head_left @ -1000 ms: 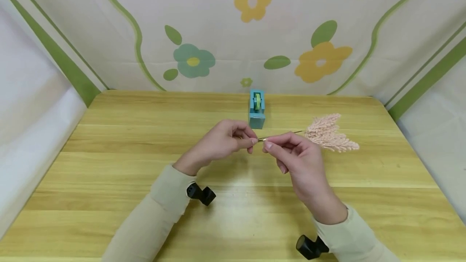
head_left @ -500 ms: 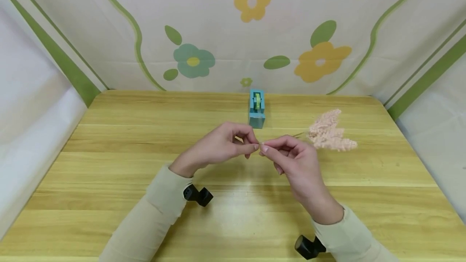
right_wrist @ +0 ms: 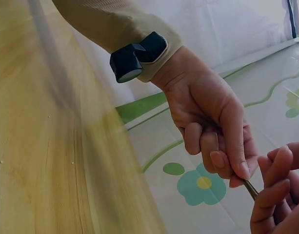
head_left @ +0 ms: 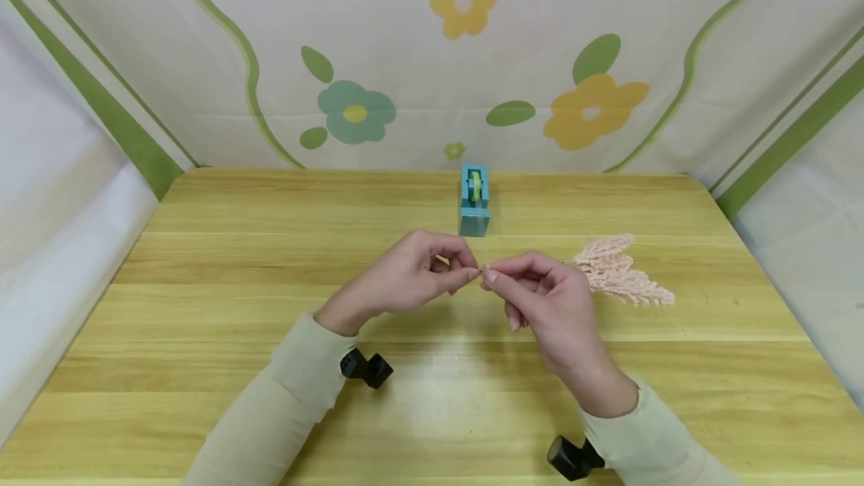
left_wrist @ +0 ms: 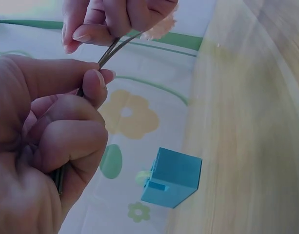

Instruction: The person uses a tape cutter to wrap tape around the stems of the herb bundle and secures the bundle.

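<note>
Feathery pale pink artificial flower sprays (head_left: 624,272) stick out to the right beyond my right hand (head_left: 556,306). Their thin dark stems (left_wrist: 108,53) run between both hands, above the table. My left hand (head_left: 405,276) pinches the stems between thumb and index finger; in the left wrist view the stem ends pass down through its curled fingers. Close beside it, the right thumb and index finger pinch the stems, fingertips nearly meeting the left ones. In the right wrist view a short piece of stem (right_wrist: 250,189) shows between the hands. The fingers hide most of the stems.
A blue tape dispenser (head_left: 475,220) with a yellow-green roll stands behind the hands, towards the table's back edge. The wooden table (head_left: 202,276) ends against a white flower-print curtain (head_left: 418,58). Black cameras (head_left: 367,368) sit on both wrists.
The hands have come closer together, covering the stem between them. The pink sprays swung up a little, then turned down and now sit lower than before. The tape dispenser stays put.
</note>
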The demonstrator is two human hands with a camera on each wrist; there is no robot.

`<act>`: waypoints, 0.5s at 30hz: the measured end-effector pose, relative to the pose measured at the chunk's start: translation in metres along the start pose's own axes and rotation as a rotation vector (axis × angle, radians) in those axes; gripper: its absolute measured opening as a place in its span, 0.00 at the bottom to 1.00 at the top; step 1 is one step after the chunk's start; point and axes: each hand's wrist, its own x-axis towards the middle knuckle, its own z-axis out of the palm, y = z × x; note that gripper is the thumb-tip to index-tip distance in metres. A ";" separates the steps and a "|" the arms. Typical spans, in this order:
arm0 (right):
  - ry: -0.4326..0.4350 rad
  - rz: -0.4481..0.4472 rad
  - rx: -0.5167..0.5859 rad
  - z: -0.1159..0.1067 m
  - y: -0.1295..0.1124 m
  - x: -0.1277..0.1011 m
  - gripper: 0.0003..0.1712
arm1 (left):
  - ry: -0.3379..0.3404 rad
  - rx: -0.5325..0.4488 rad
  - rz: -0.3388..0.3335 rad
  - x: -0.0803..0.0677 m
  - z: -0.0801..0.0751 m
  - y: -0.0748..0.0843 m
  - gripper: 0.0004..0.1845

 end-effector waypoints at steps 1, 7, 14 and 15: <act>-0.002 0.006 -0.012 0.000 0.000 -0.001 0.03 | 0.006 -0.009 -0.010 -0.001 0.000 0.000 0.07; -0.004 0.002 -0.094 0.000 0.004 -0.006 0.07 | 0.029 -0.046 -0.053 -0.003 0.000 -0.001 0.07; 0.016 -0.030 -0.162 0.001 0.004 -0.009 0.08 | 0.025 -0.070 -0.072 -0.005 0.000 -0.001 0.07; 0.020 -0.029 -0.171 0.002 0.004 -0.010 0.08 | 0.024 -0.074 -0.080 -0.005 0.000 -0.001 0.07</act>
